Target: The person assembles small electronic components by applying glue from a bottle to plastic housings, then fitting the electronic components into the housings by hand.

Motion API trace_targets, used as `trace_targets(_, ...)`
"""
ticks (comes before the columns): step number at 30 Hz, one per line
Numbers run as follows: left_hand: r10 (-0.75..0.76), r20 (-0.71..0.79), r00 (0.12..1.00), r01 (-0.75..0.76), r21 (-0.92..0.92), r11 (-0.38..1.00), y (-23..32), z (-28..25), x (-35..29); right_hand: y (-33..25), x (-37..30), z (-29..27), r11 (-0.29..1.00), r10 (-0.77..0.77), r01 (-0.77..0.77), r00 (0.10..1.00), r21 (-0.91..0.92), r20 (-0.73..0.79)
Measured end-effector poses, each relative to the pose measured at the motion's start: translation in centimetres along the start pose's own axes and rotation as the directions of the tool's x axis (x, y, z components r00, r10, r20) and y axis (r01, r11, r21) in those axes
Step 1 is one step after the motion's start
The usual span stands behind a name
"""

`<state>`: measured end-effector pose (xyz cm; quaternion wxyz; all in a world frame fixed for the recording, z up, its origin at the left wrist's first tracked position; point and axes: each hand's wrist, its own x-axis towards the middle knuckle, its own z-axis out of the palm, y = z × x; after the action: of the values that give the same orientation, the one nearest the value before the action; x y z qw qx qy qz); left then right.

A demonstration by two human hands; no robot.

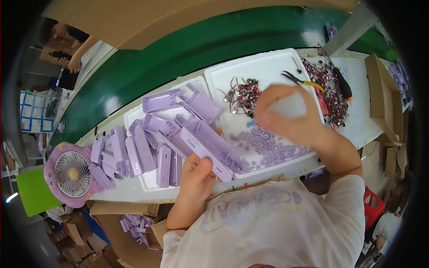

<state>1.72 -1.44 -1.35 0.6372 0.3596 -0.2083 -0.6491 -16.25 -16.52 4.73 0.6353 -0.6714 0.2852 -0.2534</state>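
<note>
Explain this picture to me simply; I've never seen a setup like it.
There is no machine here, just a person's two bare hands. A wide camera worn on the person's head looks down, so straight edges bend. The left hand holds an open purple case. The right hand is blurred above a white foam tray; whether it holds anything is unclear. In that tray lie small purple pieces and a heap of wired parts. Yellow-handled pliers lie at its right side. More purple cases lie to the left, near a purple fan.
</note>
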Motion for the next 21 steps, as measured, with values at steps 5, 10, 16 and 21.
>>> trace_targets(5, 0.022, -0.054, 0.998, -0.013, 0.171, 0.985, -0.1, 0.5, -0.2, -0.2, -1.8, 1.7, 0.985, -0.171, 0.168, 0.976, 0.035, 0.137)
trace_targets(10, 0.055, -0.085, 0.995, -0.037, 0.201, 0.979, 0.2, 1.1, -0.2, 0.2, -1.7, 2.4, 0.984, -0.174, 0.166, 0.973, 0.067, 0.148)
trace_targets(16, 0.049, -0.049, 0.998, -0.037, 0.217, 0.975, 0.2, 0.8, -0.4, 0.3, -1.6, 2.6, 0.981, -0.194, 0.19, 0.97, 0.043, 0.146)
trace_targets(21, 0.058, -0.026, 0.998, -0.051, 0.212, 0.976, 0.1, 0.7, -0.4, 0.6, -1.5, 2.7, 0.971, -0.238, 0.238, 0.961, 0.02, 0.137)
